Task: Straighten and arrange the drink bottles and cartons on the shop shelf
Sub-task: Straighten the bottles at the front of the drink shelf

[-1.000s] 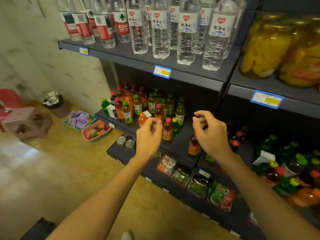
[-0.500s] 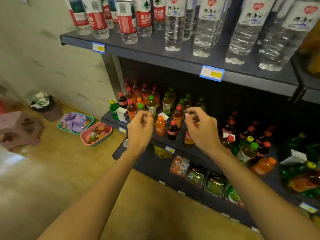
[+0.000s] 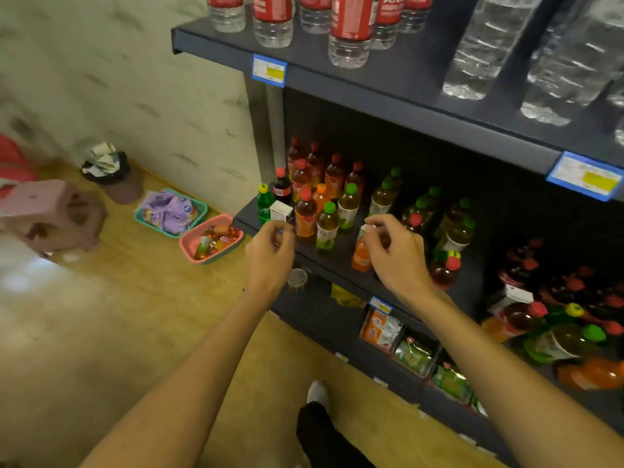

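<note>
My right hand (image 3: 393, 251) reaches at the orange bottle (image 3: 360, 255), grip unclear; left hand (image 3: 270, 251) curled, empty, ready for the carton (image 3: 281, 211).

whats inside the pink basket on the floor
The pink basket holds small jelly-like snack cups in orange, red and yellow, piled loosely. Whatever lies beneath the top layer is covered, and labels are too blurred to read.

A person's left hand (image 3: 270, 255) hovers with curled fingers before the middle shelf (image 3: 341, 261), near its left corner, while the right hand (image 3: 393, 253) touches an orange bottle (image 3: 360, 253) at the front edge. Water bottles (image 3: 347, 32) line the shelf above.
</note>
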`<action>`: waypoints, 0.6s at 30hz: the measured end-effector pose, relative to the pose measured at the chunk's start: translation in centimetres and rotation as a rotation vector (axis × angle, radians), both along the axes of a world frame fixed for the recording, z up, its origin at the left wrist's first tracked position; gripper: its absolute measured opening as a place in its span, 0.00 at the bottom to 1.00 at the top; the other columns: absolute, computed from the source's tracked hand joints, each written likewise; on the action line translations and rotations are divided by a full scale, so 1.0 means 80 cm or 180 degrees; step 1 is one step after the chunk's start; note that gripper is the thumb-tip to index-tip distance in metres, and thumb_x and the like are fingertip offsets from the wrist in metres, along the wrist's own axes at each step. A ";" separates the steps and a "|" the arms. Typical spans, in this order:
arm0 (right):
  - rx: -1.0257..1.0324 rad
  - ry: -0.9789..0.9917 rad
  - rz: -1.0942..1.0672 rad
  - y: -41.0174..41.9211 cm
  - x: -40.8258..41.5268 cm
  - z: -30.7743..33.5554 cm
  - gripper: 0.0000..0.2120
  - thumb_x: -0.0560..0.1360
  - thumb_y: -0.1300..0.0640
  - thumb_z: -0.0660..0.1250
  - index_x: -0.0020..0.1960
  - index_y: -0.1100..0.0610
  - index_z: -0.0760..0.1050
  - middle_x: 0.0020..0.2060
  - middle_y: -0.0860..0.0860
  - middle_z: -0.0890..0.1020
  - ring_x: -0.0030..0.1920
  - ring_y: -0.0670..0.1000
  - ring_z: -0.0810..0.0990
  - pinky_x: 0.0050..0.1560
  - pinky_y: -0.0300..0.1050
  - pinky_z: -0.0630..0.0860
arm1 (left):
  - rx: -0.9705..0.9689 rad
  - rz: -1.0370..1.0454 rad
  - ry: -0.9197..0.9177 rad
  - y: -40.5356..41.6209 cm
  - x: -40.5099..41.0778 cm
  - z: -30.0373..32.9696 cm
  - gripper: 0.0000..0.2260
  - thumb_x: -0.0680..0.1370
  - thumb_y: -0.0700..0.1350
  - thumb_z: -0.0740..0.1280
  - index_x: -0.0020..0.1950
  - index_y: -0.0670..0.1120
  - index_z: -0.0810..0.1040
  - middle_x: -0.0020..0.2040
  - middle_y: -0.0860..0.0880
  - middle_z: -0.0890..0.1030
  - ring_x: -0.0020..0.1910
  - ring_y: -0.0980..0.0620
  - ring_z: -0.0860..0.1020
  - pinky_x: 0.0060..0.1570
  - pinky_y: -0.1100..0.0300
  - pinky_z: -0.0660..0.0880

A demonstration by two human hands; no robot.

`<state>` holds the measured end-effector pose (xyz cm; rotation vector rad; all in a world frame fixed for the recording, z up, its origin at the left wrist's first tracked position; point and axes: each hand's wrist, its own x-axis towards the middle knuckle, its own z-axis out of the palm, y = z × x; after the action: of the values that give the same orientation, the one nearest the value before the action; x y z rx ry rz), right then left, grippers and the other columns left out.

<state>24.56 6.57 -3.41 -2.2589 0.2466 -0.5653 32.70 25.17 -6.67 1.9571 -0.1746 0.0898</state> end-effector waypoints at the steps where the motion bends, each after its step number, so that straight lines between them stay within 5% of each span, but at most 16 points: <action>1: 0.0036 0.0024 0.0042 0.002 0.019 -0.003 0.08 0.80 0.55 0.61 0.57 0.54 0.76 0.37 0.43 0.79 0.33 0.43 0.77 0.31 0.36 0.72 | 0.0041 0.0003 0.0024 0.006 0.015 -0.004 0.04 0.77 0.50 0.61 0.44 0.57 0.74 0.37 0.50 0.81 0.36 0.49 0.80 0.36 0.45 0.78; 6: 0.0133 0.0102 0.0164 0.003 0.109 -0.006 0.09 0.80 0.55 0.61 0.58 0.55 0.75 0.39 0.45 0.79 0.34 0.42 0.77 0.32 0.31 0.71 | 0.0418 0.0039 0.0050 0.036 0.090 -0.008 0.06 0.78 0.48 0.61 0.47 0.50 0.77 0.35 0.51 0.80 0.33 0.53 0.79 0.37 0.49 0.79; 13: 0.0286 0.0215 0.0031 -0.005 0.204 -0.017 0.07 0.80 0.54 0.61 0.56 0.51 0.75 0.42 0.45 0.81 0.41 0.44 0.80 0.43 0.43 0.78 | 0.0705 0.0009 0.0134 0.042 0.193 -0.013 0.06 0.77 0.44 0.61 0.47 0.51 0.78 0.34 0.50 0.80 0.33 0.51 0.80 0.39 0.49 0.79; 18: 0.0309 0.0309 -0.0143 -0.004 0.225 -0.035 0.08 0.80 0.55 0.61 0.57 0.51 0.75 0.41 0.47 0.81 0.34 0.48 0.79 0.34 0.42 0.78 | 0.0764 -0.0244 0.0324 0.034 0.247 -0.025 0.06 0.76 0.42 0.61 0.49 0.49 0.77 0.39 0.48 0.81 0.37 0.50 0.80 0.40 0.49 0.79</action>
<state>42.55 6.21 -6.21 -2.1938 0.3665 -0.4578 52.47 27.90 -8.68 2.1856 -0.2005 -0.0846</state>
